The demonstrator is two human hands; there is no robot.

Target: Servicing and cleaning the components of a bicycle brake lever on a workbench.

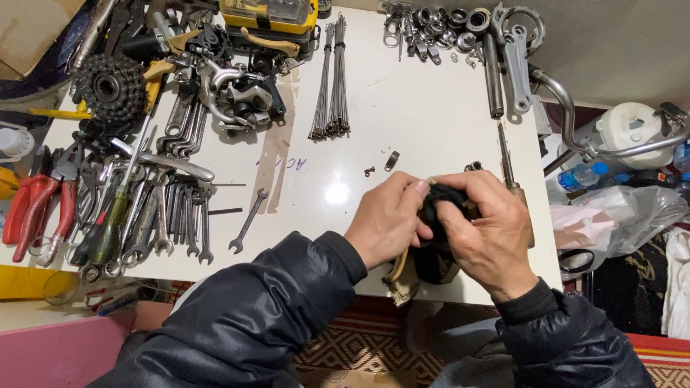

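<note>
Both of my hands meet over the near edge of a white table [402, 93]. My left hand [388, 219] and my right hand [489, 233] together grip a small black part [440, 205] wrapped in dark material, with a tan piece [399, 276] hanging below it. My fingers hide most of the part. A screwdriver [507, 162] lies just beyond my right hand.
Several wrenches [169, 215], red pliers [39, 205], a sprocket cluster [111, 88] and derailleur parts [237, 90] crowd the table's left. A spoke bundle [330, 79] lies at centre, small screws [381, 165] near my hands, metal fittings [445, 32] and a crank [514, 61] at the far right.
</note>
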